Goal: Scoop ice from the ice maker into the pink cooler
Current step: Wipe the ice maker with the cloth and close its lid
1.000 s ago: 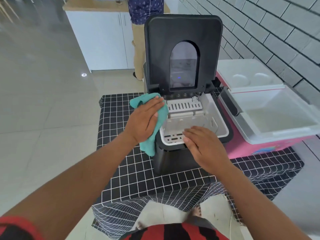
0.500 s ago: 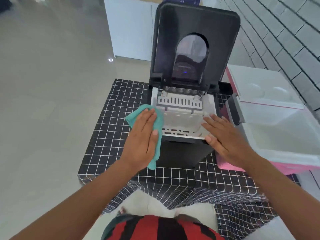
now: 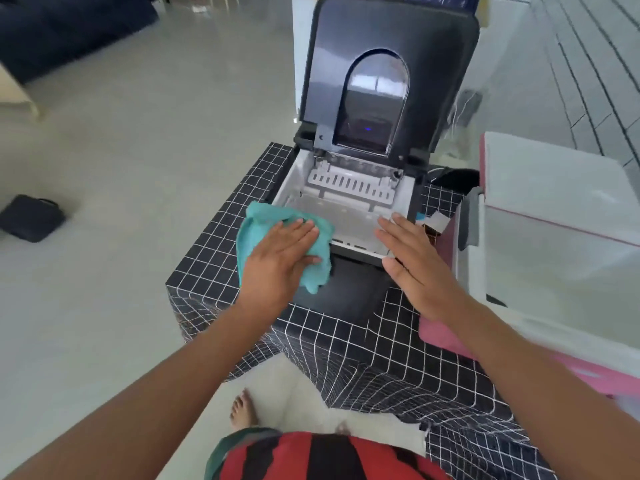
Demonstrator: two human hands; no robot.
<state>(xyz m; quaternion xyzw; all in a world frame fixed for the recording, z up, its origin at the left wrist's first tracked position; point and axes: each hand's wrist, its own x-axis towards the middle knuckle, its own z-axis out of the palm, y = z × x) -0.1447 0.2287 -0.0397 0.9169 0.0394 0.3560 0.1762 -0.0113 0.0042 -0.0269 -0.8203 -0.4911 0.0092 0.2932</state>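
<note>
Your left hand [image 3: 277, 258] lies flat, fingers straight and together, pressing a crumpled teal cloth [image 3: 298, 251] against the front left corner of the black countertop ice maker [image 3: 349, 292]. The cloth drapes over that corner, partly onto the rim and partly down the machine's front face. Your right hand [image 3: 417, 263] is also flat with straight, slightly spread fingers, resting on the ice maker's front right corner and holding nothing; its fingertips [image 3: 384, 230] reach over the rim toward the white inner basket [image 3: 349, 220].

The ice maker's black hinged lid with an arched clear window [image 3: 388, 77] stands upright at the back of the machine. Below it a white slotted tray [image 3: 351, 185] spans the rear of the interior. Whether any ice lies in the basket cannot be told.

Just to the right of the ice maker sits the pink cooler with a white lining [image 3: 554, 271], its white lid [image 3: 554, 188] swung open behind it. The ice maker and the cooler stand on a table draped with a black cloth with a white grid pattern [image 3: 221, 244]. Left of the ice maker, well apart on the pale floor, lies a dark flat bag [image 3: 31, 218].
</note>
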